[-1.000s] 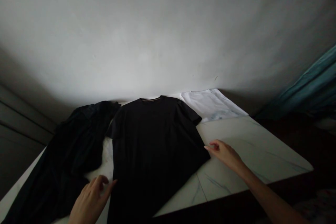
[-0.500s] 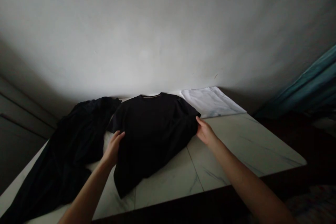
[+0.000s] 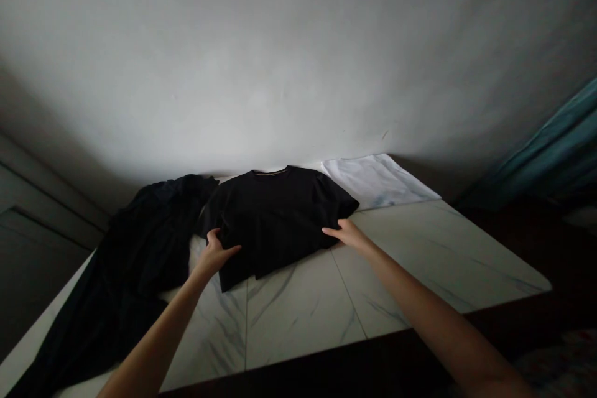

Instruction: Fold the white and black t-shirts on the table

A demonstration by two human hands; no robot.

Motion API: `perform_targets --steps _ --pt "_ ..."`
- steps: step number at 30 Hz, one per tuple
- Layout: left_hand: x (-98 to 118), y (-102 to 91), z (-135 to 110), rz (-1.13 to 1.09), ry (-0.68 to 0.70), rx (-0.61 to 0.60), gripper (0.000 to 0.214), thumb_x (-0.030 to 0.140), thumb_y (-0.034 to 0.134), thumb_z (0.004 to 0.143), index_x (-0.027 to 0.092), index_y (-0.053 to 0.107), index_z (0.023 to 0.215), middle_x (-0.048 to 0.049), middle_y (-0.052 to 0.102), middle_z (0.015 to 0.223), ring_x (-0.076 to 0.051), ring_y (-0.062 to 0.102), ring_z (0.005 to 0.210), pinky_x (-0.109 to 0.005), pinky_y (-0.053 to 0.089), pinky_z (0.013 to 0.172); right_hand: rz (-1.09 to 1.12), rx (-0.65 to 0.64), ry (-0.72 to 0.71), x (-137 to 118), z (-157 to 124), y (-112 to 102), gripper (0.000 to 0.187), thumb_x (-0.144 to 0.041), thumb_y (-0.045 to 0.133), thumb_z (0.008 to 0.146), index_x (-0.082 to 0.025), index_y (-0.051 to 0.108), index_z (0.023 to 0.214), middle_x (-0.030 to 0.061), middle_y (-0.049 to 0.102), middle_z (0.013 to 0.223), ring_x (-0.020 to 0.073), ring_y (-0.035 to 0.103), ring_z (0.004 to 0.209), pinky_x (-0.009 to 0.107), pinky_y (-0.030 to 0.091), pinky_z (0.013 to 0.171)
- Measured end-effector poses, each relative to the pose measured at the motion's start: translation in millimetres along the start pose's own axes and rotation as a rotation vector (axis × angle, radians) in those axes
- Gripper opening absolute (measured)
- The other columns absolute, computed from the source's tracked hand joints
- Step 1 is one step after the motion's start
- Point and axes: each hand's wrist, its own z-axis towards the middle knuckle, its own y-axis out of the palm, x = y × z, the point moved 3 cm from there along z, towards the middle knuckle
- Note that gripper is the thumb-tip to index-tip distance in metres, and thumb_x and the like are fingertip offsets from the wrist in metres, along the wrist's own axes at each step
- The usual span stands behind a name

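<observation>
Head view: black shirt (image 3: 277,214) between left fingers (image 3: 213,237) and right fingers (image 3: 344,224), grip on it unclear.

The shirt (image 3: 284,217) between the left hand (image 3: 217,253) and right hand (image 3: 347,234) is black cloth, matt and mostly smooth. Left of the left hand, the heap (image 3: 144,261) is dark, crinkly cloth. Past the right hand, the white cloth (image 3: 377,181) looks thin and a bit wrinkly. Below the hands, the table (image 3: 303,317) looks like smooth, streaky stone. Beyond them, the wall (image 3: 280,74) looks matt.
</observation>
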Motion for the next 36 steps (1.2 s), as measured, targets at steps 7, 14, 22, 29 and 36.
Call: perform_targets --steps 7,14,22,29,36 --pt "11 -21.0 -12 0.230 0.142 0.087 0.046 0.010 0.053 0.069 0.022 0.043 0.112 0.0019 0.056 0.082 -0.020 0.064 0.081 -0.034 0.051 0.078 0.290 0.311 0.009 -19 23 -28 0.026 -0.046 0.063 0.078 -0.021 0.064 0.082 0.0056 0.073 0.084 0.0258 0.067 0.089 0.037 0.054 0.080" --pt "24 -22.8 -41 0.389 0.447 0.147 0.030 0.035 0.062 0.082 0.024 0.058 0.109 -0.0073 0.053 0.114 -0.026 0.058 0.106 -0.046 0.048 0.096 0.475 0.135 0.204 -13 17 -14 0.049 -0.053 0.065 0.080 -0.023 0.055 0.118 0.0109 0.072 0.106 0.0231 0.070 0.089 0.034 0.059 0.070" --pt "18 10.1 -73 0.641 0.658 -0.055 0.042 0.023 0.057 0.084 0.028 0.060 0.125 -0.0112 0.049 0.131 -0.033 0.052 0.119 -0.052 0.050 0.094 -0.312 0.268 -0.262 -1 -31 -2 0.076 -0.043 0.081 0.064 -0.019 0.050 0.129 0.0121 0.059 0.108 0.0271 0.064 0.087 0.048 0.057 0.080" --pt "16 -6.8 -51 0.448 0.690 -0.219 0.059 0.004 0.042 0.068 0.025 0.064 0.118 -0.0069 0.056 0.123 -0.022 0.060 0.114 -0.040 0.049 0.101 -0.615 0.103 -0.581 -44 -49 21 0.060 -0.007 0.063 0.074 -0.029 0.054 0.130 0.0081 0.050 0.119 0.0228 0.059 0.100 0.041 0.053 0.093" --pt "-2 -45.7 -47 0.399 0.451 -0.079 0.045 0.009 0.041 0.066 0.023 0.067 0.098 -0.0041 0.065 0.102 -0.020 0.067 0.090 -0.033 0.055 0.082 -0.419 0.220 -0.452 -23 -20 4 0.050 0.000 0.044 0.073 -0.024 0.069 0.109 0.0037 0.058 0.091 0.0175 0.061 0.083 0.033 0.055 0.081"
